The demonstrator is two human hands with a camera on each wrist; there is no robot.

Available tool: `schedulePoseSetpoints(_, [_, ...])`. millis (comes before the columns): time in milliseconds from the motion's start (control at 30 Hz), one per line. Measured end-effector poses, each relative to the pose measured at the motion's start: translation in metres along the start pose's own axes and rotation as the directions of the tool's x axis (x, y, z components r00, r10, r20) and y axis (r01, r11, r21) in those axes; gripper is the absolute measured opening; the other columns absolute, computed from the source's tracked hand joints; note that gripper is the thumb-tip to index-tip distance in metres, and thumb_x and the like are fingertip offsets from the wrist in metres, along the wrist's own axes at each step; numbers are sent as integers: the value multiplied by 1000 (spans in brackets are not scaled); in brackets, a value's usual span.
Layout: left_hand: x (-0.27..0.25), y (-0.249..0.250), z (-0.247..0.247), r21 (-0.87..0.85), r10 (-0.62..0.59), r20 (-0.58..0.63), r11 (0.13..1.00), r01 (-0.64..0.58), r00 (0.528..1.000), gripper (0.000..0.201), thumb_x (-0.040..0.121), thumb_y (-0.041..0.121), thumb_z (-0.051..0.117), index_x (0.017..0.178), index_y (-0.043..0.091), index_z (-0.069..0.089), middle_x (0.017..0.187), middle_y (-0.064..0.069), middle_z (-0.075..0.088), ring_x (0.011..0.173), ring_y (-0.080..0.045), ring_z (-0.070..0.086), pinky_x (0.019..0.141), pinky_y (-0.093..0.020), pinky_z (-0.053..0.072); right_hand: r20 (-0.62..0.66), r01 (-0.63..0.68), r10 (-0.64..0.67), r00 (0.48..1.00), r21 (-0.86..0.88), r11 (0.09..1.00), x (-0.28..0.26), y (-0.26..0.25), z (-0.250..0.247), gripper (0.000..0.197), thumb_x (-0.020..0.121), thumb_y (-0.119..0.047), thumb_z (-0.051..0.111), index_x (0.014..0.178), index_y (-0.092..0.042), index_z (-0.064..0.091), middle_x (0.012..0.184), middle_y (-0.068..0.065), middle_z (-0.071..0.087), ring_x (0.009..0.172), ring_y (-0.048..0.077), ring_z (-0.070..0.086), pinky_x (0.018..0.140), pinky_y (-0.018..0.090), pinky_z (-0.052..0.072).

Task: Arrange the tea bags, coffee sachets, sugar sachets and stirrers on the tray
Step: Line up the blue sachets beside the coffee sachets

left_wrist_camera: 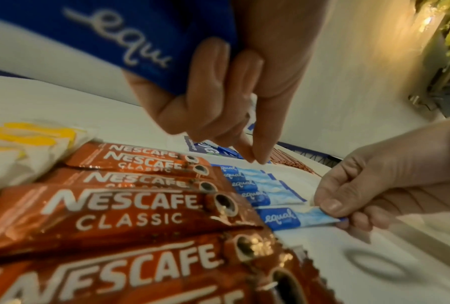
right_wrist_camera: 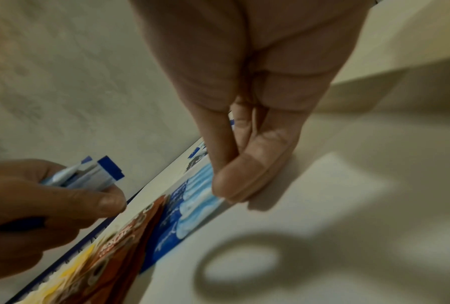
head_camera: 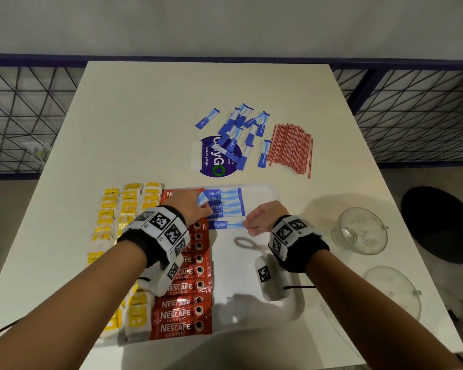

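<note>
1. The right hand (head_camera: 262,218) pinches the pale end of a slim blue paper sugar sachet (head_camera: 225,225), laying it on the white tray (head_camera: 267,194) below four placed ones.
2. The left hand (head_camera: 191,206) grips a spare bundle of sachets (head_camera: 202,198).
3. More sachets (head_camera: 238,132) and thin red stirrers (head_camera: 290,146) lie loose on the counter (head_camera: 145,116).
4. Sachets look light, flimsy and slippery; pinching an end seam seems best.

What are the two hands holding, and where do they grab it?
The right hand pinches one blue paper sugar sachet by its pale end. The left hand grips a small bunch of blue sugar sachets around their middle.
</note>
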State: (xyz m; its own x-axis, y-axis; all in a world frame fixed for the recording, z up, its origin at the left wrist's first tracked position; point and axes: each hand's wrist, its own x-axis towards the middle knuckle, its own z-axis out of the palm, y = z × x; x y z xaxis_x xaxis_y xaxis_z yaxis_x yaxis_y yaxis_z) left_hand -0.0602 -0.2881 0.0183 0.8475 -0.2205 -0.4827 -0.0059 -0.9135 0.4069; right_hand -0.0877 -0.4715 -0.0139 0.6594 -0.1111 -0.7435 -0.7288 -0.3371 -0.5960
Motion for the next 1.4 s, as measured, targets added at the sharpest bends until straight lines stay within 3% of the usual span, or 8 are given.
schedulePoseSetpoints(467, [15,8,19,417,55,174,900,-124,983,41,90,42,53,119,14,50,120,-8,55,108,-24,55,88,-33,46,-34,-35,31,999,-118,992,16,-2,10,14,76,-15,74,71,-10,62,81,11,68,74,20,65,84,32,55])
schedulePoseSetpoints(533, [17,7,20,422,48,178,899,-120,983,41,90,43,52,120,14,50,120,-8,55,108,-23,55,89,-33,46,-33,-47,43,999,-124,991,16,-2,9,16,76,-15,74,72,-8,61,79,11,67,73,21,65,79,30,56])
schedulePoseSetpoints(600, [18,7,20,415,45,178,902,-116,983,40,90,43,52,119,14,50,118,-7,56,106,-23,56,89,-32,47,-11,-26,25,1000,-63,998,17,-2,8,16,79,-9,70,68,-10,58,69,7,63,56,14,62,59,22,55])
schedulePoseSetpoints(733, [19,7,19,391,41,184,914,-111,982,37,90,41,53,114,13,52,115,-7,57,104,-22,56,89,-32,47,5,2,-1,1000,-38,999,14,1,5,19,81,-6,67,67,-11,56,64,5,60,39,5,57,42,14,46])
schedulePoseSetpoints(900, [17,7,13,263,74,190,957,-124,979,37,87,39,59,110,11,55,114,-8,60,103,-23,56,83,-28,43,36,64,-63,997,-38,997,1,-7,-2,16,80,-11,70,72,-8,57,65,7,61,57,15,58,77,29,54])
schedulePoseSetpoints(1067, [14,11,11,3,160,299,986,-169,941,45,81,36,67,120,16,53,114,-2,61,98,-17,55,83,-25,41,170,390,-387,906,17,921,-25,-24,-5,34,77,-5,72,104,-20,59,86,-3,57,66,11,57,59,15,51])
schedulePoseSetpoints(1267, [7,12,16,-145,194,275,977,-159,942,52,81,34,69,124,16,45,113,1,55,102,-16,53,88,-26,42,170,501,-480,861,-113,858,-31,-34,-1,11,77,-12,73,87,-9,69,73,-7,63,52,-7,56,57,4,42])
schedulePoseSetpoints(1400, [0,7,15,-181,198,300,972,-148,933,51,82,38,66,126,19,50,122,0,58,109,-17,54,98,-30,42,180,485,-466,866,-80,871,-31,-33,-2,11,78,-5,70,73,-13,65,60,-2,60,45,1,54,55,15,47])
